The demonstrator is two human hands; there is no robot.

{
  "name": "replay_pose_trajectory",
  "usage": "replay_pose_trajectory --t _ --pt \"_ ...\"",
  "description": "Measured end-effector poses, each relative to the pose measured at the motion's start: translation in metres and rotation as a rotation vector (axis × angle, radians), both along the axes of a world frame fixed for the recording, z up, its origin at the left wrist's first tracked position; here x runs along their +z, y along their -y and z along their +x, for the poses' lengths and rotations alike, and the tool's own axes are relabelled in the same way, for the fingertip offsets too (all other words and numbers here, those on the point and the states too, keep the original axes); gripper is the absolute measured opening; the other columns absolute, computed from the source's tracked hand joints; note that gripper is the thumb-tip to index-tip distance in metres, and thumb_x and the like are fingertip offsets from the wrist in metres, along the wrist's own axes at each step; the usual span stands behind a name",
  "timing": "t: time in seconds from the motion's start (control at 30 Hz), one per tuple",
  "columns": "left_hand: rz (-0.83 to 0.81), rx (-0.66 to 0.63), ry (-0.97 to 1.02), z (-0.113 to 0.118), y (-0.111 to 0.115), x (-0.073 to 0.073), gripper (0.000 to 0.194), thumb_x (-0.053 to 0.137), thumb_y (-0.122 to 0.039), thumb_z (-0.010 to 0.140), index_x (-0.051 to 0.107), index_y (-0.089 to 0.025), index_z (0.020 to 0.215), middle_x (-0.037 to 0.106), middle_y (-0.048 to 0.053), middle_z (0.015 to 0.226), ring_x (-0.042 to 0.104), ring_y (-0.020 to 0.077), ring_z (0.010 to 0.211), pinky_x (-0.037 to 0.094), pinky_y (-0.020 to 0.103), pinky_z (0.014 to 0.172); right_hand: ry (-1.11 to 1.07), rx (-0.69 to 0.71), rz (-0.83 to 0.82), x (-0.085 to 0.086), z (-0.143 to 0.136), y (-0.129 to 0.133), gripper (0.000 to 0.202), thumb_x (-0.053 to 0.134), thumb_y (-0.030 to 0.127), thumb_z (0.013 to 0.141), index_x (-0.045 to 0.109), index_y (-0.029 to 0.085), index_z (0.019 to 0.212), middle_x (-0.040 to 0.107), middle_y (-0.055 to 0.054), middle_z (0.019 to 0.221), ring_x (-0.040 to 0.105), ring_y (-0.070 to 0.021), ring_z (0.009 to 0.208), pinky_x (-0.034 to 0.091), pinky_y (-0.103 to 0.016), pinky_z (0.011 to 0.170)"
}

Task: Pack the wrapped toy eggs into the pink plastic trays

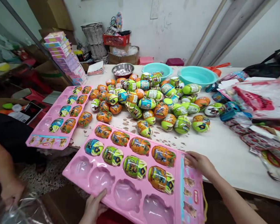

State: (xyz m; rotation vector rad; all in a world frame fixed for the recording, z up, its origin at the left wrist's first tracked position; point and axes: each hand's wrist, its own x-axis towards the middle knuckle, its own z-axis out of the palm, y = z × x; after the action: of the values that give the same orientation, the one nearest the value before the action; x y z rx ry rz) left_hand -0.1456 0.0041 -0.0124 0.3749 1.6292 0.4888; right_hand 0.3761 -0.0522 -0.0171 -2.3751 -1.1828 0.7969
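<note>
Right now a pink tray [179, 186] is held tilted just in front of the near edge of the bench [226, 149], one corner reaching up over it. Its far row carries four mostly orange eggs [140, 146]; the middle row holds a blue-and-green one, two green ones and an orange-and-green one, while the nearest row shows four bare moulded hollows. The left hand [93, 207] is partly closed on the near edge, thumb laid on top and the other fingers tucked beneath, mostly hidden. The right hand [202, 165] grips the opposite end, fingers bent over the blue-bordered printed strip [189, 194]. Just beyond the tray, a loose pile of wrapped eggs [147, 103] in orange, green, blue and white spreads across the bench. To the left, a second pink tray [53, 114] lies partly filled, with eggs in two of its rows. Behind the pile stand a steel bowl [115, 73] of small wrapped pieces and two turquoise basins, the left one [169, 71] near the bowl and the right one [196, 76] beside it. Plastic-wrapped goods [254, 102] crowd the right side. Farther left rises a stack of pink and purple boxes [68, 62], and another person's bare limb [2, 171] shows at the left edge.
</note>
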Motion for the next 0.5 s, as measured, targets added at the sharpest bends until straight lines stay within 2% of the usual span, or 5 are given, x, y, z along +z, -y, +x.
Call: replay_pose_trajectory --t 0.17,0.27,0.33,0.4,0.5 --pt "-0.247 -0.163 0.278 0.023 -0.021 0.014 0.048 0.073 -0.060 0.068 0.057 -0.016 0.079 0.069 0.006 0.070 0.065 0.0193 0.053 0.051 0.028 0.054 0.387 -0.172 -0.116 0.029 0.022 -0.029 0.041 0.054 0.046 0.082 0.069 0.018 0.107 0.067 -0.017 0.110 0.059 -0.0373 0.102 0.046 -0.048 0.081" --pt "-0.407 -0.274 0.462 0.016 -0.034 0.013 0.050 0.070 -0.060 0.072 0.063 -0.011 0.079 0.070 0.011 0.076 0.069 0.0209 0.064 0.052 0.026 0.057 0.481 -0.138 0.139 0.046 -0.023 -0.084 0.043 0.056 0.042 0.085 0.063 0.014 0.116 0.063 -0.018 0.117 0.056 -0.0312 0.109 0.044 -0.043 0.090" --pt "-0.479 -0.314 0.538 0.005 -0.042 0.005 0.045 0.073 -0.054 0.071 0.065 -0.010 0.078 0.071 0.012 0.079 0.070 0.0217 0.070 0.053 0.025 0.059 0.346 0.021 0.211 0.048 -0.065 -0.132 0.043 0.053 0.043 0.088 0.060 0.014 0.119 0.062 -0.014 0.119 0.055 -0.0244 0.111 0.043 -0.035 0.095" --pt "-0.511 -0.233 0.518 -0.007 -0.050 -0.006 0.036 0.076 -0.046 0.071 0.064 -0.013 0.080 0.071 0.010 0.082 0.070 0.0220 0.076 0.055 0.027 0.065 0.289 0.104 0.125 0.044 -0.103 -0.180 0.048 0.059 0.047 0.084 0.058 0.015 0.119 0.062 -0.014 0.118 0.056 -0.0258 0.109 0.043 -0.036 0.094" --pt "-0.433 0.006 0.424 -0.025 -0.062 -0.019 0.027 0.075 -0.038 0.070 0.063 -0.020 0.086 0.072 0.002 0.086 0.071 0.0224 0.085 0.057 0.034 0.080 0.289 0.037 -0.049 0.034 -0.136 -0.232 0.069 0.066 0.062 0.070 0.058 0.010 0.114 0.058 -0.022 0.116 0.056 -0.0369 0.106 0.046 -0.045 0.086"
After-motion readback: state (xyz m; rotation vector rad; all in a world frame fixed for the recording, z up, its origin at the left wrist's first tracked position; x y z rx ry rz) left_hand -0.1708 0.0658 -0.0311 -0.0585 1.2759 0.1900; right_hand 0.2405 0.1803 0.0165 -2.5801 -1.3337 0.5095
